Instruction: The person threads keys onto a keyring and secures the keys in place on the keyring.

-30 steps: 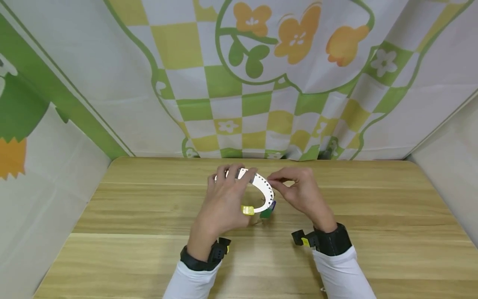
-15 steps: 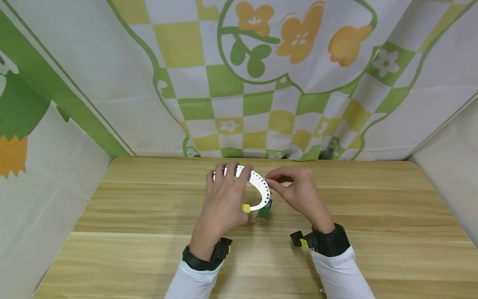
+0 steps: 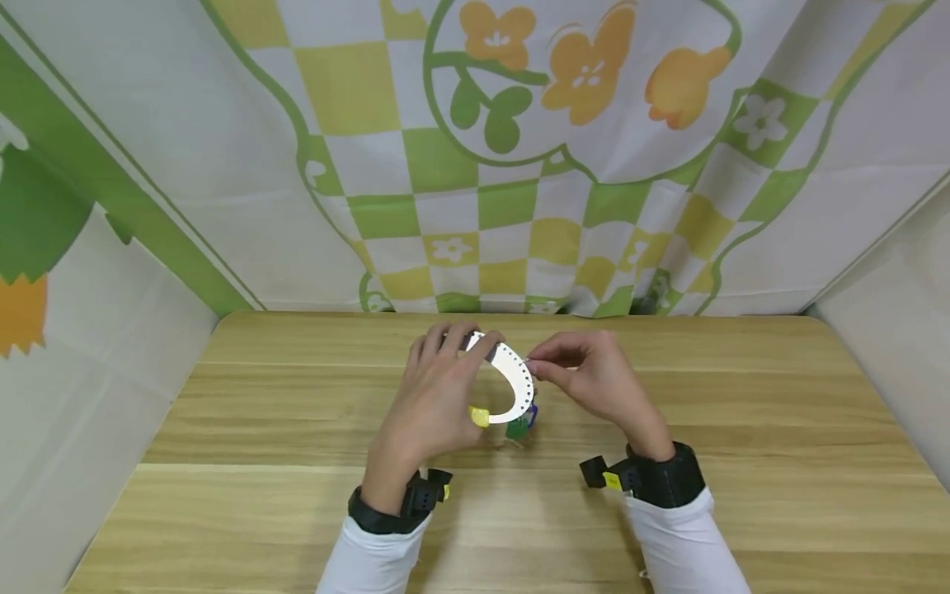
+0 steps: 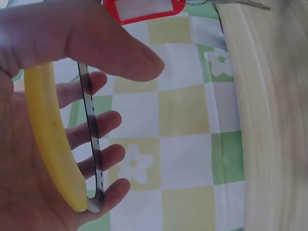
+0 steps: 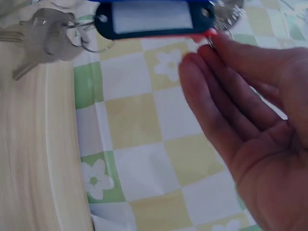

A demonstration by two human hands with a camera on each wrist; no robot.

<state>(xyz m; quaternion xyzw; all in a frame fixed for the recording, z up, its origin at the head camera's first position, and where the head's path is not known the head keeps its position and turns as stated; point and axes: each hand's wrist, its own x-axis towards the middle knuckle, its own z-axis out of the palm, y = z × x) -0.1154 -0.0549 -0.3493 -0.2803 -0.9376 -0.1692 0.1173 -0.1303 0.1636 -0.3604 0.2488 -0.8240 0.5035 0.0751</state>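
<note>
My left hand (image 3: 438,396) grips a large curved key ring, a white metal band (image 3: 519,379) pierced with many small holes. Its yellow handle (image 4: 55,144) lies against the palm, and the fingers curl round the band. At the band's right edge, the thumb and forefinger of my right hand (image 3: 594,375) pinch a small metal ring (image 5: 211,42) by the key tags. A green tag (image 3: 517,428) and a blue tag (image 3: 533,415) hang below the band. The right wrist view shows a dark green tag (image 5: 154,32) and hanging keys (image 5: 45,36); a red tag (image 4: 179,6) tops the left wrist view.
Both hands are above a light wooden table (image 3: 260,511). A checked flowered curtain (image 3: 512,247) hangs along its back edge. Dark camera straps (image 3: 664,477) circle both wrists. A small white scrap (image 3: 643,573) shows by the right sleeve.
My left hand and the key ring have shifted slightly left. My right hand keeps its pinch at the band's right edge, and the hanging tags have swung a little.
</note>
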